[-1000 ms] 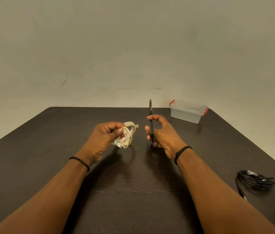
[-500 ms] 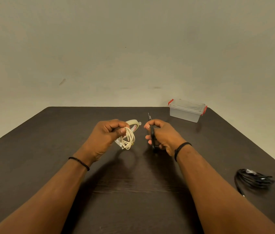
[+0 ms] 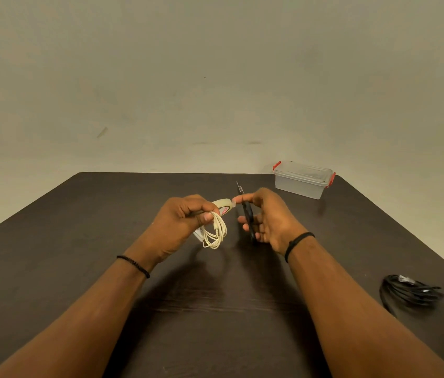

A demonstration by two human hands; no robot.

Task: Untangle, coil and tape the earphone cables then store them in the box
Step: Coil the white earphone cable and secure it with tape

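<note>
1. Two bare hands are held above the middle of a dark, matte, wood-grained table (image 3: pixel 79 241), each wrist ringed by a thin black band.
2. A cream earphone cable (image 3: pixel 216 231), thin and glossy, is wound into a loose oval coil and is gripped in the curled fingers of the left hand (image 3: pixel 185 222), together with a translucent ring of tape (image 3: pixel 222 204) with a red-printed core.
3. A pair of black scissors (image 3: pixel 246 214), slim and nearly upright with the blades pointing to the far side, is clasped in the lower fingers of the right hand (image 3: pixel 269 216), whose forefinger is stretched left to touch the free end of the tape.
4. A clear plastic box (image 3: pixel 301 181), rectangular and lidded with red side clips, is seen at the far right of the table.
5. A black cable (image 3: pixel 408 291), bundled in a flattish coil, is lying at the near right edge, well apart from both hands.
6. Against the earlier frames, the hands have been brought closer together, the scissors have been lowered and tilted, and the forefinger has been moved onto the tape end; the box and the black cable have been left where they were.
</note>
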